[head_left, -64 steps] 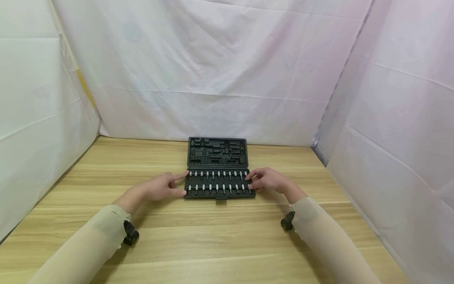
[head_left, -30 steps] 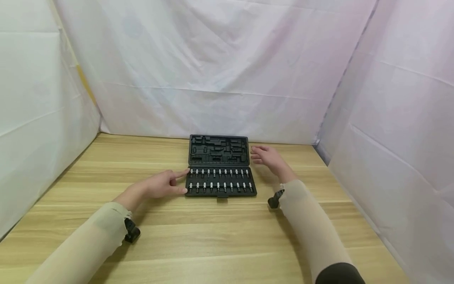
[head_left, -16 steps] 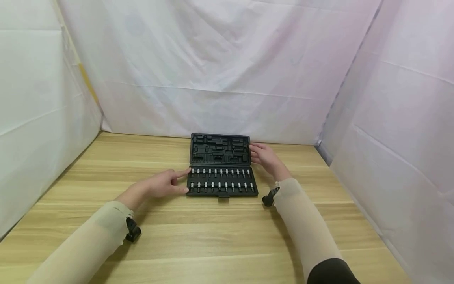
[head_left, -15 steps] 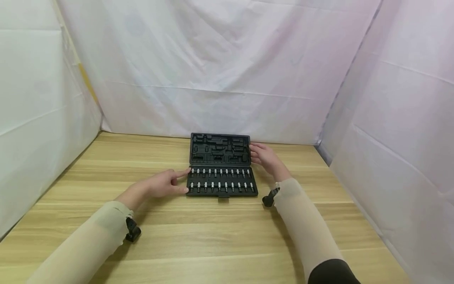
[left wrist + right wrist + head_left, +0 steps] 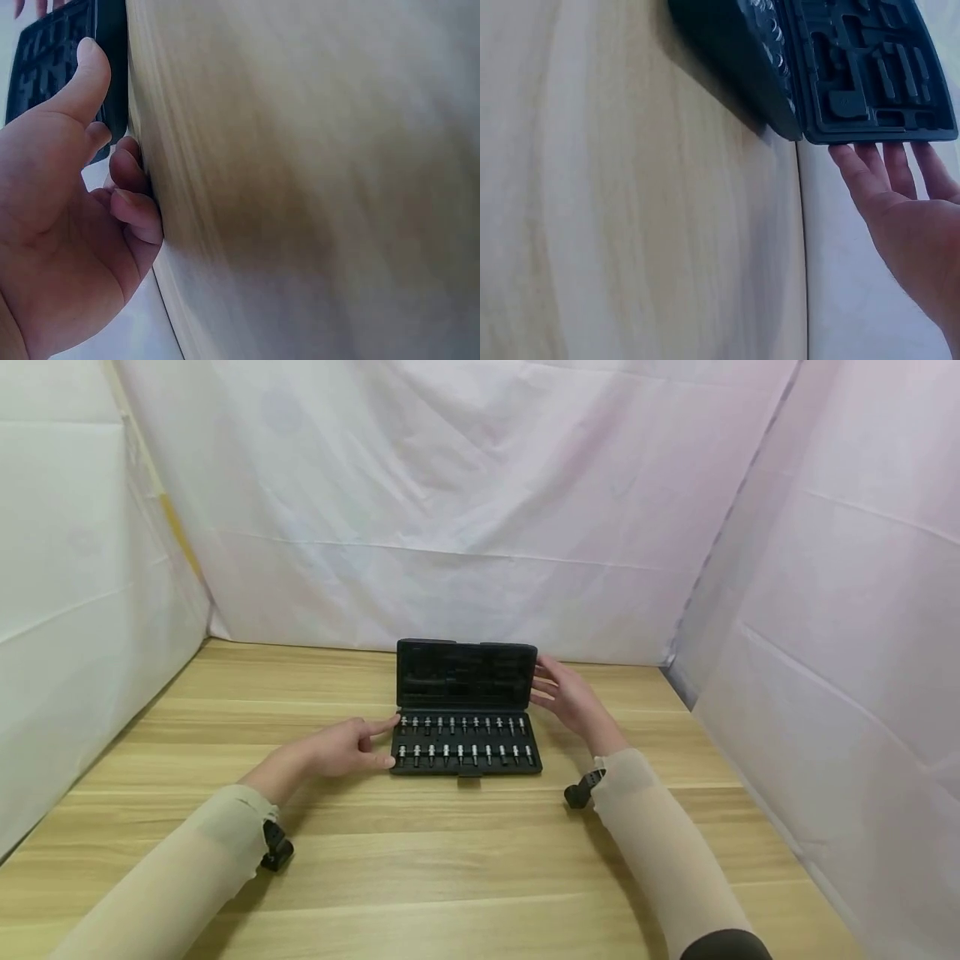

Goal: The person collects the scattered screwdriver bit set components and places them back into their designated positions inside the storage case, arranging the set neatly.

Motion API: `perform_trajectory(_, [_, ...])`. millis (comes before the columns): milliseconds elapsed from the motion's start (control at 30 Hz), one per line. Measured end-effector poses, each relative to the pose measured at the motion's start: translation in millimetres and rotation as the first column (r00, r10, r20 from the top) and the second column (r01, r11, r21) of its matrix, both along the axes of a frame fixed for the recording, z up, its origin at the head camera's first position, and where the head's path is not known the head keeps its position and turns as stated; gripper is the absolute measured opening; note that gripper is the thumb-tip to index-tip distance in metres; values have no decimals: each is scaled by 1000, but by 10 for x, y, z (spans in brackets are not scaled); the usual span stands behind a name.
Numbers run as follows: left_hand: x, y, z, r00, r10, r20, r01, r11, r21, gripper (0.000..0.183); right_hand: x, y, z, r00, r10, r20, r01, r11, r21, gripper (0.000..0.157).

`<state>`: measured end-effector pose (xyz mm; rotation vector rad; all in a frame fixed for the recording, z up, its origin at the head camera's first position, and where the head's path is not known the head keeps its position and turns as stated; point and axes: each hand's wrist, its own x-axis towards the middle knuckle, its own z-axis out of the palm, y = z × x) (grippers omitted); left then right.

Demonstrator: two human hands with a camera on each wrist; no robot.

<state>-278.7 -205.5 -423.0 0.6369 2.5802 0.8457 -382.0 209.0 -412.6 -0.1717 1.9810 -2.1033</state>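
A black socket bit case (image 5: 465, 772) lies on the table, its base holding two rows of silver socket bits (image 5: 461, 753). Its lid (image 5: 465, 675) stands tilted up at the back, the moulded inside facing the base. My left hand (image 5: 341, 750) rests at the base's left side, index finger near the back corner and thumb at the front corner; the remaining fingers are tucked in, as the left wrist view shows. Fairly straight fingers of my right hand (image 5: 911, 217) touch the lid's right edge; in the head view some fingertips are hidden behind it.
The wooden table (image 5: 450, 860) stretches out around the case. White cloth (image 5: 450, 510) hangs behind it, and more sheeting stands at both sides. A small black camera (image 5: 277, 847) sits on the left wrist, another (image 5: 585, 789) on the right.
My right hand has left the base's right side and gone back to the lid's right edge. The lid, leaning back before, has tipped up and forward. My left hand has stayed in place.
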Motion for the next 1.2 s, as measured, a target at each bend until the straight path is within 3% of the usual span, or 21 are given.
perform_trajectory(267, [-38, 2, -16, 1000, 3, -9, -4, 1000, -15, 88, 127, 32, 84, 1000, -17, -21, 18, 1000, 23, 41])
perform_trajectory(433, [-52, -26, -16, 1000, -16, -10, 16, 1000, -9, 88, 227, 55, 81, 997, 25, -77, -18, 997, 80, 32])
perform_trajectory(600, [-24, -85, -9, 999, 6, 35, -6, 1000, -9, 96, 339, 74, 46, 987, 97, -127, -76, 984, 164, 39])
perform_trajectory(733, [20, -144, 22, 997, 78, 18, -78, 996, 44, 106, 417, 102, 25, 973, 164, -163, -117, 957, 267, 43])
perform_trajectory(833, [55, -169, 48, 992, 121, -39, -117, 988, 98, 100, 478, 143, 27, 962, 207, -178, -133, 925, 357, 41])
perform_trajectory(1033, [81, -128, 100, 990, 97, -106, -78, 982, 170, 71, 544, 157, 26, 946, 246, -211, -125, 877, 464, 41])
perform_trajectory(1200, [57, -30, 114, 989, 82, -124, -57, 979, 194, 65, 556, 107, -3, 939, 242, -242, -80, 843, 532, 37])
